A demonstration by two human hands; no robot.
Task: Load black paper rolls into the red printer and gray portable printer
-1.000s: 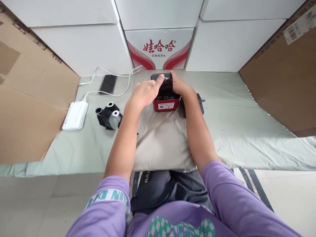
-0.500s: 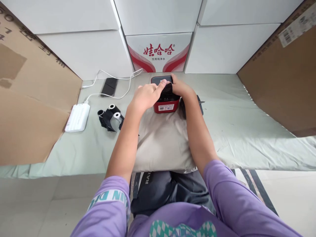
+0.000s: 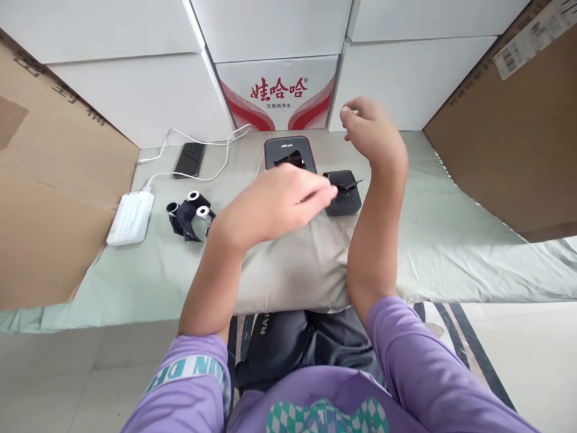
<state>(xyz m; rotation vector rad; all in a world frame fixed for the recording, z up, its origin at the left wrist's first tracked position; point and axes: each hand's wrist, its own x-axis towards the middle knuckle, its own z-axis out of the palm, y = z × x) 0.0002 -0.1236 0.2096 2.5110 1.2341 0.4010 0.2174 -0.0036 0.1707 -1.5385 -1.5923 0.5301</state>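
Head view. Clock centred on the left hand point(image 3: 282, 201), twelve away from the wearer.

Device point(image 3: 276, 148) at twelve, its near part hidden by that hand; a black strip point(image 3: 294, 159) on its top. Black box point(image 3: 343, 206) at three, a thin dark piece jutting from it. Left fingers bunched narrow beside the black box; contact, or anything held, cannot be told. Right hand point(image 3: 373, 133) raised at two, fingers curled in; nothing visible between them, grip uncertain.

Risks, my judgement: the left hand could nudge the black box askew, being so near; the jutting piece could snag on a fingertip; the black strip could crease if pressed unseen, since the hand covers the view.

Surroundings: rolls point(image 3: 179, 219) at nine, power bank point(image 3: 130, 219) beyond; phone point(image 3: 189, 160) at ten, cable point(image 3: 228, 157) looping past. Carton point(image 3: 279, 90) behind the device limits reach at twelve; cardboard point(image 3: 500, 156) bounds the worktop point(image 3: 433, 240) toward three.
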